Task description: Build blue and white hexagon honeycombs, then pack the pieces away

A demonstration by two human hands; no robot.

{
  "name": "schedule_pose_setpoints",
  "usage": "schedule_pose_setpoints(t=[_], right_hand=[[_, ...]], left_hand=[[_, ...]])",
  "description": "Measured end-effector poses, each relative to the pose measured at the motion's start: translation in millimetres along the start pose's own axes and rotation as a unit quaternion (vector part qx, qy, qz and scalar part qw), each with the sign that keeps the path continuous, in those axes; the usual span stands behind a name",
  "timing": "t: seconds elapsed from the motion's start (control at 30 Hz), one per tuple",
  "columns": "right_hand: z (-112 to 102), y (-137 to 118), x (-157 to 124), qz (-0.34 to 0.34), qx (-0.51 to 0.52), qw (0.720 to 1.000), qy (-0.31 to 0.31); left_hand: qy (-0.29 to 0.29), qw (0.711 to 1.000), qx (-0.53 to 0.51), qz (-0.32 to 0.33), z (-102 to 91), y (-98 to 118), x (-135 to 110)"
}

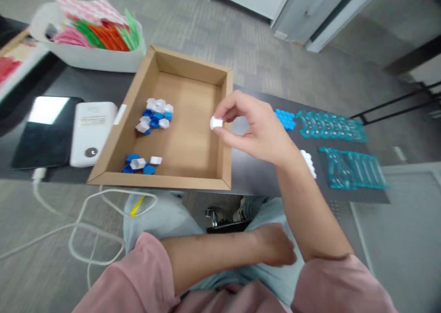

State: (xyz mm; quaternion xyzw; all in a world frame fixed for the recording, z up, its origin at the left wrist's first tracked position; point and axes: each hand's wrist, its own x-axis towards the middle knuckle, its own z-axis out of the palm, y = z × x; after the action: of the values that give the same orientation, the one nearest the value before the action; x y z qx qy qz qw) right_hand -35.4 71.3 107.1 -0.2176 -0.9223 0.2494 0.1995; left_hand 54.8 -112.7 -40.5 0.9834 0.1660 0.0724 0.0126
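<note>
Thumb and fingertips of my right hand (253, 127) pinch a small white hexagonal piece (216, 122) over the right side of a shallow cardboard box (188, 181). Inside the box, on the left, white and blue hexagonal pieces (156, 113) lie in a cluster. A smaller pile of blue and white pieces (138, 164) sits at the front left corner, with one white piece (156, 160) beside it. My left hand (277, 245) rests over my lap, curled closed, with its fingers mostly turned away; nothing shows in it.
Right of the box are blue pieces (285, 119), white pieces (308, 163) and teal plastic-wrapped packs (332, 125). To the left stand a white power bank (93, 134), a phone (46, 131) and a white bin (99, 59) of colourful sticks. A white cable (77, 226) hangs off the table's front edge.
</note>
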Motion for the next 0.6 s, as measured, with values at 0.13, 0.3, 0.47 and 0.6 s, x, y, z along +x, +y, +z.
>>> schedule_pose_setpoints(t=[0.13, 0.3, 0.47, 0.6], right_hand=[[-57.0, 31.7, -104.0, 0.086, -0.022, 0.978, 0.191], [-90.9, 57.6, -250.0, 0.223, -0.029, 0.89, 0.398], [-73.3, 60.9, -337.0, 0.315, -0.022, 0.847, 0.427], [-52.3, 59.4, -351.3, 0.357, -0.031, 0.872, 0.334]], left_hand=[[0.04, 0.99, -0.117, 0.071, 22.1, 7.1, 1.1], [0.09, 0.981, -0.163, 0.052, 6.2, -9.8, -2.9], [0.197, 0.963, -0.128, -0.132, -34.3, -69.4, -16.7], [0.241, 0.9, -0.099, -0.35, -44.4, -112.8, -32.2]])
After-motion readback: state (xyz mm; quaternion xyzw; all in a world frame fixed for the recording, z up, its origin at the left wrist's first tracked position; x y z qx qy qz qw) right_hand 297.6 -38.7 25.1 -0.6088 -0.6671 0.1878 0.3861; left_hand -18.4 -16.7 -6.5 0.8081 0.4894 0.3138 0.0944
